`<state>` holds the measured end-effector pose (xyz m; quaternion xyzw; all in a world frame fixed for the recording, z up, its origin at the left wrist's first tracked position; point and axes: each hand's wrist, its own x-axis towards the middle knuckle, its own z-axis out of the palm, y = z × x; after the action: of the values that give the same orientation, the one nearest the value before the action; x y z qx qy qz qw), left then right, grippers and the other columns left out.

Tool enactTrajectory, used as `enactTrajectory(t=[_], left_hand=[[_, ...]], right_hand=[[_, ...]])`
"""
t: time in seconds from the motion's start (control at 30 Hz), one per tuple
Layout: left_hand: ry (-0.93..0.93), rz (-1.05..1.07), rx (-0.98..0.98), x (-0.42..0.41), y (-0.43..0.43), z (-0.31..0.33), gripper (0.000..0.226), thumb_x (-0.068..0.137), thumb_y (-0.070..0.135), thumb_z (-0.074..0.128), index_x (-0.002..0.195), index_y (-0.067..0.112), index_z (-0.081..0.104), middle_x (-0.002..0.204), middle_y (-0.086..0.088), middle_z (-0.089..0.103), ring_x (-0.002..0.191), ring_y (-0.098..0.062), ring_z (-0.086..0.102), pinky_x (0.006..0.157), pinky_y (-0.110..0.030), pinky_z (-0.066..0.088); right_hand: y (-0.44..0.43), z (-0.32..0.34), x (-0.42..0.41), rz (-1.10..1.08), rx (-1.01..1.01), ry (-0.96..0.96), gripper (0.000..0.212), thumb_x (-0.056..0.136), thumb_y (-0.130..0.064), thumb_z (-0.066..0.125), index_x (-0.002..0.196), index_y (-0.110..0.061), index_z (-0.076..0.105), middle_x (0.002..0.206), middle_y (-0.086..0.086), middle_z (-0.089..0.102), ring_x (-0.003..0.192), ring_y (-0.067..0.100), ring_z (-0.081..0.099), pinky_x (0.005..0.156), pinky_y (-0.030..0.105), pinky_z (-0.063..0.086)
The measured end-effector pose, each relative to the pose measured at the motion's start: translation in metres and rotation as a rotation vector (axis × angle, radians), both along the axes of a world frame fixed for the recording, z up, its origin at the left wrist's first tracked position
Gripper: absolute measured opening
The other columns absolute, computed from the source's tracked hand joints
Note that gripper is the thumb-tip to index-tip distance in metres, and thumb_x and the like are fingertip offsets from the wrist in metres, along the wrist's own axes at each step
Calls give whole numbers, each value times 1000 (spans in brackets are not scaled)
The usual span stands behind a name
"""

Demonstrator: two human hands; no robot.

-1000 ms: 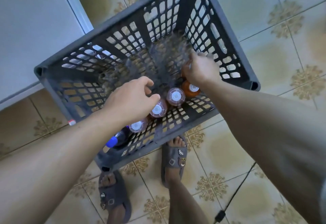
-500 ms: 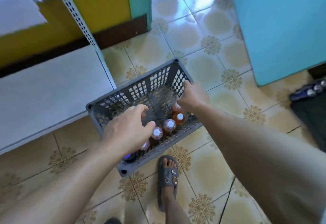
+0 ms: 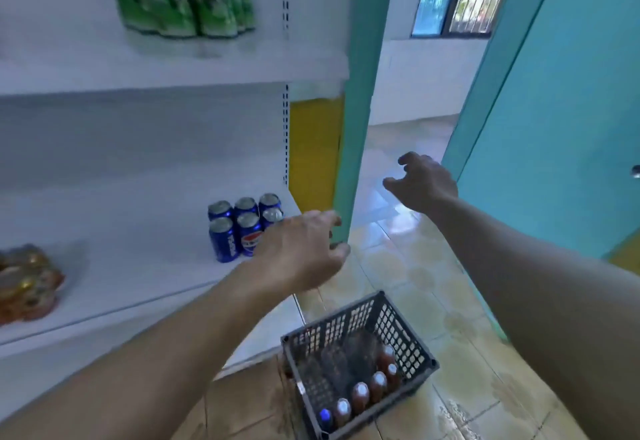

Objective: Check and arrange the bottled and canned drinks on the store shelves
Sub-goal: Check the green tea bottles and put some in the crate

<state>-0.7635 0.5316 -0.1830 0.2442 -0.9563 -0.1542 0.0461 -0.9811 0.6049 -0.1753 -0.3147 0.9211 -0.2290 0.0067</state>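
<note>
Six blue cans (image 3: 244, 225) are standing upright near the shelf's (image 3: 138, 266) right edge, just left of the empty, spread left hand (image 3: 301, 256); the right hand (image 3: 424, 185), also open and empty, is hovering farther off.

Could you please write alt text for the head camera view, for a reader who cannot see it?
Two bare, empty hands, left hand and right hand, reach forward with fingers spread beside white store shelves holding six blue cola cans. On the tiled floor below, a grey plastic crate holds a row of capped bottles along one side.
</note>
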Motion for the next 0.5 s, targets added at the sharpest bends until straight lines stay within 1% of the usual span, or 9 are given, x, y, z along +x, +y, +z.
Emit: enactTrajectory(t=[0.13, 0.23, 0.3, 0.37, 0.43, 0.5], left_hand=[[148, 73, -85, 54, -35, 93, 44, 96, 51, 53, 137, 35, 50, 127, 15, 62, 104, -12, 60, 88, -30, 47], [234, 150, -100, 88, -66, 136, 44, 96, 49, 54, 137, 33, 51, 125, 14, 62, 103, -12, 60, 88, -31, 48], [270, 218, -99, 106, -91, 151, 43, 96, 49, 54, 136, 32, 52, 123, 15, 62, 100, -12, 60, 85, -31, 48], [285, 279, -93, 119, -117, 158, 42, 96, 49, 54, 135, 31, 53, 122, 14, 63, 101, -13, 60, 87, -33, 50], [322, 331, -97, 127, -144, 162, 43, 96, 50, 55, 133, 30, 55, 119, 13, 64, 103, -14, 61, 90, -34, 51], [344, 364, -84, 128, -170, 168, 41, 95, 49, 57, 132, 29, 56, 117, 12, 65, 104, -15, 61, 89, -34, 51]], right_hand=[[-35, 99, 44, 68, -209, 124, 53, 92, -38, 64, 141, -23, 53, 141, 2, 57, 125, 28, 55, 97, 33, 43], [-68, 145, 75, 171, -305, 179, 51, 94, -40, 63, 141, -25, 52, 141, 1, 57, 124, 26, 55, 95, 32, 42], [-96, 162, 95, 252, -339, 199, 50, 94, -41, 61, 141, -28, 51, 140, -2, 56, 122, 24, 55, 90, 31, 41], [-126, 172, 111, 328, -345, 195, 50, 94, -42, 61, 141, -29, 51, 140, -3, 56, 121, 23, 55, 87, 30, 40], [-159, 177, 121, 385, -326, 174, 51, 94, -39, 62, 142, -26, 50, 140, -1, 55, 123, 23, 53, 85, 28, 37], [-191, 183, 123, 411, -321, 151, 52, 94, -34, 63, 143, -22, 50, 140, 3, 55, 124, 24, 52, 85, 28, 35]])
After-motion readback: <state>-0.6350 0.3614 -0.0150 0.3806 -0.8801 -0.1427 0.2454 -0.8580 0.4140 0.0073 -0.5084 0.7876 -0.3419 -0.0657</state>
